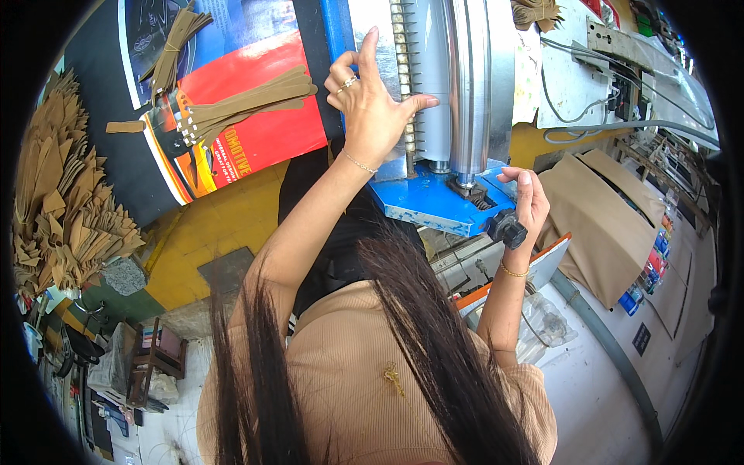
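Observation:
My left hand is raised against the toothed strip and steel roller of a blue-framed machine, fingers spread and thumb pressing on the roller's side. Whether it pinches a piece there is hidden. My right hand curls around a black knob at the machine's lower right corner. Tan leather strips lie bundled on a red and blue poster to the left of my left hand.
A large heap of tan cut pieces fills the left side. Brown sheets lean at the right, beside grey cables and a white surface. A small wooden stool stands lower left on the yellow floor.

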Available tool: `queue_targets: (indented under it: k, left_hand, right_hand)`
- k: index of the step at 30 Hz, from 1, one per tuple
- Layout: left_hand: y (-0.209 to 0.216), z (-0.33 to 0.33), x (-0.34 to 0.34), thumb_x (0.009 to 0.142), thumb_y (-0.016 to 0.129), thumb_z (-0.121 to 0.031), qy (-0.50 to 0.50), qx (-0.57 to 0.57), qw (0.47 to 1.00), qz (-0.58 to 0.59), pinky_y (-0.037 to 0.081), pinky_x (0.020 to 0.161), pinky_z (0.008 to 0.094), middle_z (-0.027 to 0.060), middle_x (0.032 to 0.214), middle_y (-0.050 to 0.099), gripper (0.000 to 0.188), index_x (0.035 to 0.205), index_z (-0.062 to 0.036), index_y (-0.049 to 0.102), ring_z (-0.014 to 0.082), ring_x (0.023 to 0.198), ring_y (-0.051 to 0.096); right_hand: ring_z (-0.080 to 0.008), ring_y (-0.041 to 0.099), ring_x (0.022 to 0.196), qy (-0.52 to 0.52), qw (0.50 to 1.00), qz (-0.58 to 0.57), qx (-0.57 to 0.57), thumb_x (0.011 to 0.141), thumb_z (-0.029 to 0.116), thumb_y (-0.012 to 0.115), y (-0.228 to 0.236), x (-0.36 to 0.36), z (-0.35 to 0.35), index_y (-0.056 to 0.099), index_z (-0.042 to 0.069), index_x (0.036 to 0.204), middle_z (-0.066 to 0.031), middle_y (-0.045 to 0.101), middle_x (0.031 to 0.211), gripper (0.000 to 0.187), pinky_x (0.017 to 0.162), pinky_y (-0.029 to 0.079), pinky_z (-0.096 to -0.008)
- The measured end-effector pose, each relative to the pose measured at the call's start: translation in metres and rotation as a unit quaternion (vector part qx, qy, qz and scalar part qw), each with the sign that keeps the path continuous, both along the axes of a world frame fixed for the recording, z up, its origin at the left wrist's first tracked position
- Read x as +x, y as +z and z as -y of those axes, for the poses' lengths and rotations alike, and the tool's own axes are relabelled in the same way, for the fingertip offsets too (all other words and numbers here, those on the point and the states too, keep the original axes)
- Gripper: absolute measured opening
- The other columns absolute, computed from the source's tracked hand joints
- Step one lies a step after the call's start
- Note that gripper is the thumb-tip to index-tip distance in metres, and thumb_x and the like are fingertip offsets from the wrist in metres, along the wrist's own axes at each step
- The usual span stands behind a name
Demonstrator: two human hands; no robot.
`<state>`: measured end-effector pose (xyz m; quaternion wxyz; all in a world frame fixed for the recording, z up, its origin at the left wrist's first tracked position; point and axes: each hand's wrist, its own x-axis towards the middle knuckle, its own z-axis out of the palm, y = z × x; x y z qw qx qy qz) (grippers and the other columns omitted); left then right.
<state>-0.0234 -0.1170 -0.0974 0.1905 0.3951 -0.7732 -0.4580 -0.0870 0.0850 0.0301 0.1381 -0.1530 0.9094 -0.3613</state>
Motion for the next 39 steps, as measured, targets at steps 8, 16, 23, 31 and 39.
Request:
queue_targets:
  k: [8, 16, 23, 31, 39]
  left_hand:
    - [-0.0009, 0.0, -0.0001, 0.051, 0.08, -0.064, -0.002, -0.001, 1.0, 0.001, 0.029, 0.095, 0.0539, 0.0195, 0.12, 0.029, 0.121, 0.146, -0.0202, 0.018, 0.0375, 0.115, 0.03]
    - [-0.0004, 0.0003, 0.0004, 0.052, 0.079, -0.064, -0.005, -0.007, 1.0, -0.007, 0.028, 0.095, 0.0541, 0.0198, 0.12, 0.03, 0.121, 0.146, -0.0184, 0.018, 0.0372, 0.114, 0.029]
    - [-0.0003, 0.0003, 0.0001, 0.052, 0.079, -0.064, 0.0, -0.001, 1.0, -0.005, 0.028, 0.096, 0.0546, 0.0194, 0.12, 0.03, 0.121, 0.146, -0.0185, 0.018, 0.0369, 0.114, 0.03]
    - [0.0013, -0.0011, -0.0032, 0.056, 0.08, -0.06, 0.023, 0.009, 1.0, -0.006, 0.027, 0.097, 0.0538, 0.02, 0.122, 0.03, 0.118, 0.146, -0.017, 0.017, 0.0369, 0.114, 0.031]
    - [0.0007, 0.0001, -0.0012, 0.054, 0.081, -0.061, 0.011, -0.002, 1.0, -0.007, 0.028, 0.096, 0.0533, 0.0199, 0.122, 0.03, 0.12, 0.146, -0.016, 0.018, 0.0368, 0.114, 0.031]
  right_hand:
    - [-0.0116, 0.052, 0.074, 0.0, 1.0, 0.003, 0.002, 0.098, 0.018, 0.048, 0.0004, 0.0, -0.0004, 0.067, -0.003, 0.089, -0.0064, 0.063, 0.078, 0.03, 0.067, 0.04, -0.0255]
    - [-0.0116, 0.053, 0.08, 0.001, 1.0, 0.012, 0.028, 0.099, 0.03, 0.046, 0.0013, -0.0005, -0.0021, 0.065, -0.003, 0.09, -0.0055, 0.063, 0.081, 0.039, 0.079, 0.04, -0.0263]
    - [-0.0119, 0.051, 0.073, -0.002, 1.0, 0.004, 0.004, 0.098, 0.02, 0.047, -0.0005, -0.0002, -0.001, 0.067, -0.002, 0.089, -0.0059, 0.062, 0.078, 0.031, 0.067, 0.039, -0.0261]
    - [-0.0108, 0.052, 0.079, -0.002, 1.0, 0.013, 0.027, 0.099, 0.03, 0.046, 0.0026, 0.0007, -0.0004, 0.065, -0.002, 0.09, -0.0051, 0.062, 0.081, 0.039, 0.077, 0.039, -0.0255]
    - [-0.011, 0.05, 0.075, -0.002, 1.0, 0.003, 0.014, 0.098, 0.022, 0.046, 0.0012, 0.0006, 0.0005, 0.066, -0.003, 0.089, -0.0055, 0.062, 0.078, 0.033, 0.07, 0.038, -0.0255]
